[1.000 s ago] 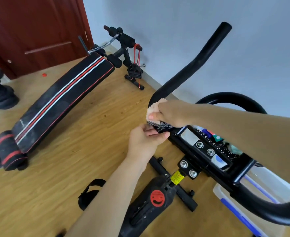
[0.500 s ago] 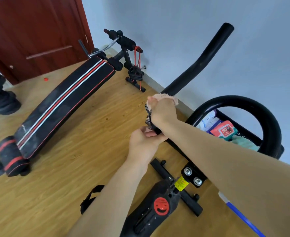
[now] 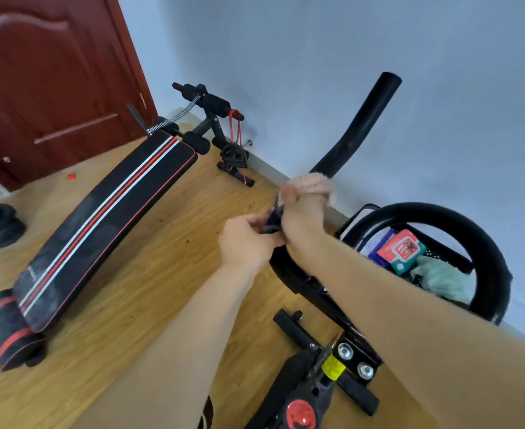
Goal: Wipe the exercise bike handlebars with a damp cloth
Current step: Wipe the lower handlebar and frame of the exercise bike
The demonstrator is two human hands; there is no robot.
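The exercise bike's black handlebar rises up and to the right against the wall; its other loop curves at the right. A pink fluffy cloth is wrapped round the bar's lower part. My right hand is closed over the cloth and the bar. Just below it, my left hand pinches a dark patterned end of the cloth against the bar. Part of the cloth is hidden under my fingers.
A black sit-up bench with red and white stripes lies on the wooden floor at the left, before a red-brown door. A black basket behind the handlebars holds wipe packs and a green cloth. The bike's frame stands below.
My right hand with the cloth has slid a little up the bar. My left hand stays just below it. The view has tilted upward, showing more of the wall and door.
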